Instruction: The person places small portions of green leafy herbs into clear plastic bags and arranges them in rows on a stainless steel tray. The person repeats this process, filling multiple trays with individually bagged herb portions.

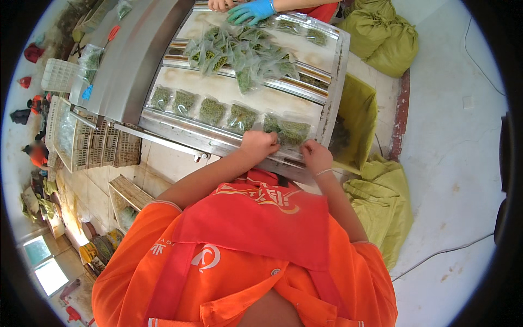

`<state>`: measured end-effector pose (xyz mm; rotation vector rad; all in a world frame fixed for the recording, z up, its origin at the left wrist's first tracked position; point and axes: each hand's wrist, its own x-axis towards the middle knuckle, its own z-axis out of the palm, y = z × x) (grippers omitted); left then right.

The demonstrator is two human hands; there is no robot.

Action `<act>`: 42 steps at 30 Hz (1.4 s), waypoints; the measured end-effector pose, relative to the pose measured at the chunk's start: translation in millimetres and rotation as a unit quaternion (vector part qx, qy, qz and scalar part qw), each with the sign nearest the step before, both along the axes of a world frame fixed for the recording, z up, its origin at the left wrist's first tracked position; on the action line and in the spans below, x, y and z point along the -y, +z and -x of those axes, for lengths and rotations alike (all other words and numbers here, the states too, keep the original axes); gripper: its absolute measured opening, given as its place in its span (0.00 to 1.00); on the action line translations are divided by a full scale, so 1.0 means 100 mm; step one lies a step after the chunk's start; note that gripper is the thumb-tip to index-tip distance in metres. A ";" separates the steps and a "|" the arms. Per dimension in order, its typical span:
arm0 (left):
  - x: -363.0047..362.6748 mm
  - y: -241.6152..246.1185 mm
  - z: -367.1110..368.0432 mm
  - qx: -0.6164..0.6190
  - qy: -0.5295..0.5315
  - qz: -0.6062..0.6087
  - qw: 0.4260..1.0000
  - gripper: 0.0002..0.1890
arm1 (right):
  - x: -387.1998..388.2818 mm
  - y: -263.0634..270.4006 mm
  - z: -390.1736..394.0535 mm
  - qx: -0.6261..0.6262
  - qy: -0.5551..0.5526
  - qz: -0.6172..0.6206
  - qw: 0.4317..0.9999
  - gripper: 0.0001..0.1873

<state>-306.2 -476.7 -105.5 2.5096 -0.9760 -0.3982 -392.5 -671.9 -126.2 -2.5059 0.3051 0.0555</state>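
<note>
A row of clear plastic bags filled with small green berries or peppercorns (212,111) lies along the near sealing bar of a vacuum packing machine (331,98). My left hand (261,144) pinches the near edge of the bags close to the right end of the row. At the near right corner of the last bag (295,131), my right hand (314,154) has its fingers closed on the plastic edge. Beyond the row, a heap of similar filled bags (245,53) lies across the middle bars.
A co-worker's blue-gloved hand (252,12) and bare hand (220,5) are at the far edge. Red scissors (113,32) lie on the steel lid (135,49). Plastic crates (98,143) stand left; a yellow bin (361,122) and yellow-green sacks (380,36) are right.
</note>
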 end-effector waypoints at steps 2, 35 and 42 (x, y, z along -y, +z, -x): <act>0.01 0.08 0.07 0.100 -0.053 0.017 0.993 0.10 | -0.02 0.02 0.01 -0.013 -0.010 -0.006 1.000 0.08; -0.52 0.39 -0.45 0.035 0.198 0.104 0.974 0.10 | -0.08 -0.10 0.25 0.156 0.228 0.063 0.959 0.07; -0.25 0.33 -0.95 0.210 0.182 0.045 0.959 0.17 | 0.03 0.09 0.21 0.084 0.274 0.079 0.955 0.05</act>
